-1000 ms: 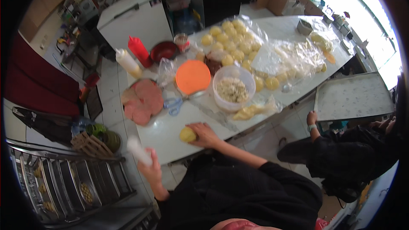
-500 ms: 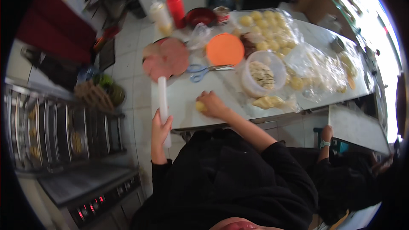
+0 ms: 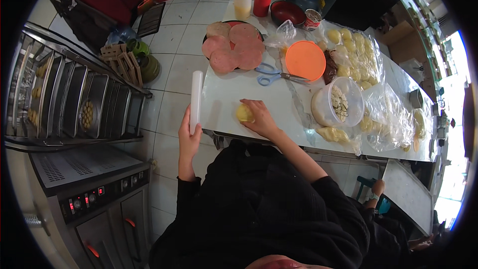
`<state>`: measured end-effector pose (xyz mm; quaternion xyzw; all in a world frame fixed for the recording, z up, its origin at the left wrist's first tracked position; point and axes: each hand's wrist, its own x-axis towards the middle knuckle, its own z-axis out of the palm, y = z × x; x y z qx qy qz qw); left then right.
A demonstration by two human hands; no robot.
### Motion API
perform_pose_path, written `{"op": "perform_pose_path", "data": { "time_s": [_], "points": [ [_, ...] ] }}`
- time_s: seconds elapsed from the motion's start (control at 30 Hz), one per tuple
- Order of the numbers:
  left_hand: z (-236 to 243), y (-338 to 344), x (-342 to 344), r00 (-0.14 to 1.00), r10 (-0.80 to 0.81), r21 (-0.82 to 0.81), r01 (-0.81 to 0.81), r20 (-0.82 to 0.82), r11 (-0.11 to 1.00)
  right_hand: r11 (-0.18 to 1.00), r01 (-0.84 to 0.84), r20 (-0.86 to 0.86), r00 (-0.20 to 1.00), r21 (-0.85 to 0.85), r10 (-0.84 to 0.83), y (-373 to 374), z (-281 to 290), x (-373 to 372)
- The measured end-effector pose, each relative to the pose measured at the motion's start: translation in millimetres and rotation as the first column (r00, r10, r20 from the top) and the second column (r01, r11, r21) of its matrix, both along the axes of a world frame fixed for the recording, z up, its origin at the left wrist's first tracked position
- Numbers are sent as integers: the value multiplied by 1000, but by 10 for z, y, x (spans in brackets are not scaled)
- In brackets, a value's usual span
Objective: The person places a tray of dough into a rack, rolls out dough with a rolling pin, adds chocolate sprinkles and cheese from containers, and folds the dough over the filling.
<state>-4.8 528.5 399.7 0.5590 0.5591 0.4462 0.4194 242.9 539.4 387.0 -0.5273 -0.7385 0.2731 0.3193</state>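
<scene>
White rolling pin (image 3: 197, 94): swung from slanted to nearly upright since a second ago; lower part held by the left grip (image 3: 189, 136), closed around it
Dough ball (image 3: 244, 113): cupped on the table (image 3: 224, 92) at the left of the right grip (image 3: 263, 119), fingers curled against it
Scissors (image 3: 282, 75): laid beyond the right grip

Receives strong daylight from the window (image 3: 453, 184) at right, clipped to white. Shows moderate, even light across the bench (image 3: 226, 94), with glints on the plastic sheet (image 3: 384, 112). Renders the left hand (image 3: 189, 137) and right hand (image 3: 261, 119) fairly sharp. Bends straight edges near the rim; falls to black beyond.
</scene>
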Motion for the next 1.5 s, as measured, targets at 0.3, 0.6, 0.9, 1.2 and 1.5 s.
{"op": "perform_pose_path", "data": {
  "time_s": [0.3, 0.6, 0.9, 1.2, 1.5],
  "points": [
    [177, 216, 346, 794, -196, 259, 404, -575, 877, 910, 146, 310, 909, 389, -279, -145, 487, 52],
    [-400, 577, 670, 472, -154, 157, 555, -868, 817, 950, 260, 590, 745, 172, -311, 30, -137, 229],
    [-386, 1687, 1150, 583, 206, 436, 286, -786, 853, 803, 401, 503, 630, 442, -591, 1181, -186, 525],
    [-389, 1214, 790, 680, -10, 363, 404, -733, 840, 959, 227, 333, 902, 172, -273, 557, -87, 663],
    [-441, 1006, 507, 595, -193, 201, 531, -780, 823, 990, 125, 188, 973, 61, -135, 283, -122, 679]
  ]
}}
